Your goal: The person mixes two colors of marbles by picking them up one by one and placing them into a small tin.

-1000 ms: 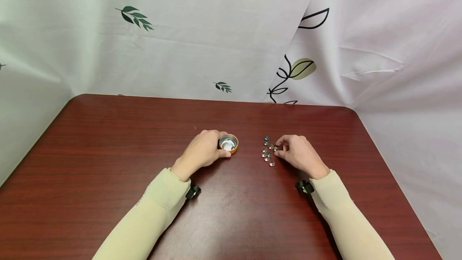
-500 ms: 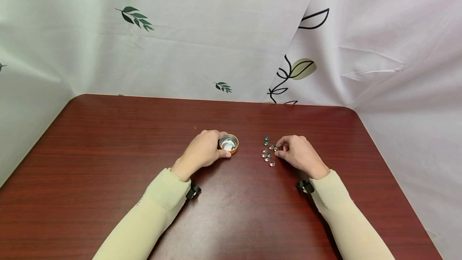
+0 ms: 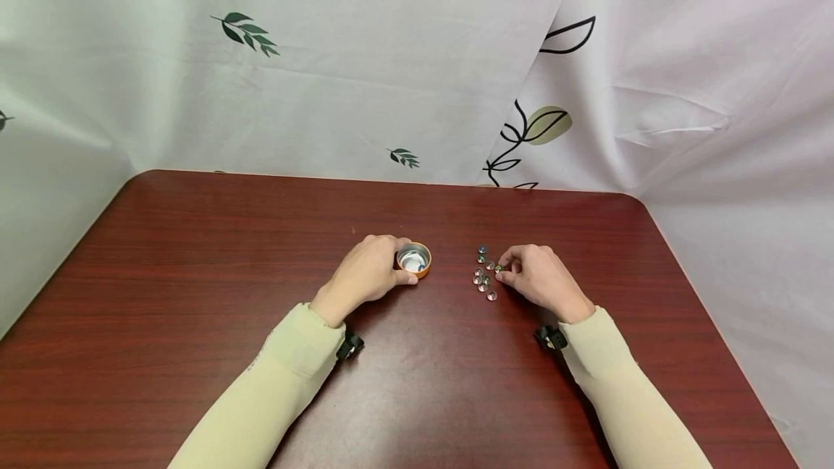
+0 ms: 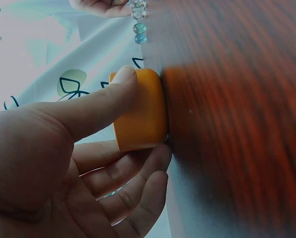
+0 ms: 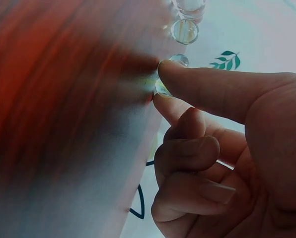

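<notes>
My left hand [image 3: 365, 266] holds a small round tin [image 3: 425, 271], orange outside and silvery inside, upright on the table. In the left wrist view, the thumb presses one side of the orange wall [image 4: 143, 116] and the fingers curl round the other. A small bluish spot shows inside the tin near its right wall. My right hand [image 3: 537, 275] pinches a clear glass marble [image 5: 162, 88] between thumb and index finger, low at the tabletop. Its other fingers are curled in. Just left of that hand lies a loose group of several glass marbles [image 3: 478, 279], mostly clear, with a blue one [image 3: 482, 249] farthest back.
The table [image 3: 417, 382] is dark reddish wood with rounded far corners. A pale cloth [image 3: 326, 93] with leaf prints hangs behind it and along both sides. Each wrist wears a black camera strap, such as the one on the right wrist [image 3: 551, 338].
Both hands stay in place, the left on the tin and the right at the same marble. The bluish spot inside the tin was not visible a second ago.
</notes>
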